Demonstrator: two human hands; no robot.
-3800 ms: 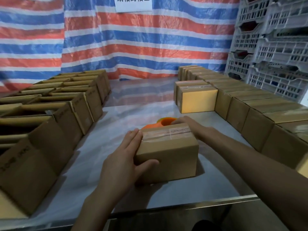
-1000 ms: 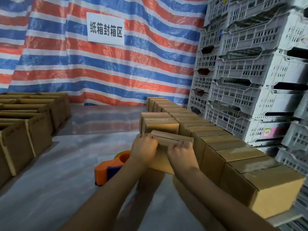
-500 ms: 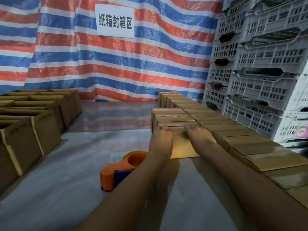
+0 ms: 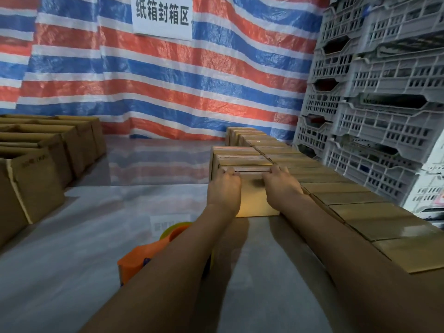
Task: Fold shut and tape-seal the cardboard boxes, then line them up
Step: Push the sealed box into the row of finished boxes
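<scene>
We have the sealed box point(image 4: 252, 200) dead ahead at twelve o'clock, butted against the short row point(image 4: 236, 156), we'd judge to square it with the long row point(image 4: 360, 207) at three o'clock. Our left hand point(image 4: 224, 187) and right hand point(image 4: 280, 182) reach out straight-armed, fingers hooked over its top edge, gripping. At seven o'clock sits the tape dispenser point(image 4: 134, 263).

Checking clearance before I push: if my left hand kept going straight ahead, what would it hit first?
The left hand grips the near sealed box; straight on, next comes the row of sealed boxes right behind it. Depth is unclear, but no gap shows.
</scene>
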